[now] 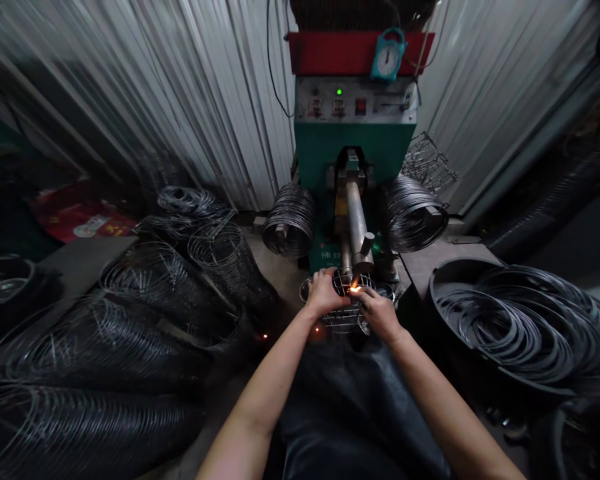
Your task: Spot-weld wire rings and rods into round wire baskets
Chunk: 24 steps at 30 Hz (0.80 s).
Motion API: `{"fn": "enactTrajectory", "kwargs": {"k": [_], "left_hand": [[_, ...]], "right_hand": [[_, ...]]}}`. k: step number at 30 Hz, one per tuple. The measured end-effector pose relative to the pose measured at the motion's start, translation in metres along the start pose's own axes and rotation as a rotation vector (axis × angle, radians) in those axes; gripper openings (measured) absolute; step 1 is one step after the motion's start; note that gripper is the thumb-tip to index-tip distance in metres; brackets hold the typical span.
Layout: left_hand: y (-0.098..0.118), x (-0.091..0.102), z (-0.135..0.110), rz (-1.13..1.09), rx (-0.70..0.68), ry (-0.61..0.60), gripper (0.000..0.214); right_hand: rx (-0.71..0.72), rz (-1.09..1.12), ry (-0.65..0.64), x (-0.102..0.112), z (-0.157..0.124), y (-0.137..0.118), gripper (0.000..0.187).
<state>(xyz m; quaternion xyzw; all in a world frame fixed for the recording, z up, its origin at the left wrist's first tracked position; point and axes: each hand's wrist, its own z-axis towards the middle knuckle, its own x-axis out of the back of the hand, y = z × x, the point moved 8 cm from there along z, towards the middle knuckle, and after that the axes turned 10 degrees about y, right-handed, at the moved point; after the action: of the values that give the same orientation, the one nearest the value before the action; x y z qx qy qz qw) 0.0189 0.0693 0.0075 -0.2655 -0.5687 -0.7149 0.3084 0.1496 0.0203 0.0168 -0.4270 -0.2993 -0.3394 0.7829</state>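
A wire frame (341, 321) of thin metal rods sits under the electrode arm (356, 212) of a green spot welder (314, 153). My left hand (325, 295) is closed on the frame's left side, thumb pointing inward. At the right, my right hand (379, 312) has its fingers pinched together near the welding point; whatever small piece they grip cannot be made out. An orange spark (355, 289) glows between the two hands, just below the electrode tip. Some of the frame is hidden by my hands.
Wire coils hang left (289, 223) and right (414, 215) of the welder. A round black tub (437, 313) holds many wire rings (500, 320). Stacks of wire hoops (105, 413) crowd the left. A blue dial clock (387, 59) hangs above the control panel (380, 93).
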Motion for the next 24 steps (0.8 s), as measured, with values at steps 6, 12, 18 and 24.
{"fn": "enactTrajectory", "kwargs": {"k": [6,12,18,24], "left_hand": [[0.0,0.002,0.0,-0.01,-0.031,0.038,0.086],[-0.005,0.004,0.012,0.001,0.027,0.06,0.084],[-0.011,0.0,0.02,-0.01,0.043,0.056,0.084],[-0.011,-0.003,0.023,-0.032,0.032,0.06,0.083]], "right_hand": [[-0.556,0.407,0.26,0.008,-0.075,0.055,0.031],[-0.58,0.346,0.224,-0.028,-0.173,0.088,0.027],[-0.746,0.353,0.405,-0.018,-0.195,0.109,0.027],[-1.107,0.766,0.544,-0.021,-0.203,0.133,0.033]]}}
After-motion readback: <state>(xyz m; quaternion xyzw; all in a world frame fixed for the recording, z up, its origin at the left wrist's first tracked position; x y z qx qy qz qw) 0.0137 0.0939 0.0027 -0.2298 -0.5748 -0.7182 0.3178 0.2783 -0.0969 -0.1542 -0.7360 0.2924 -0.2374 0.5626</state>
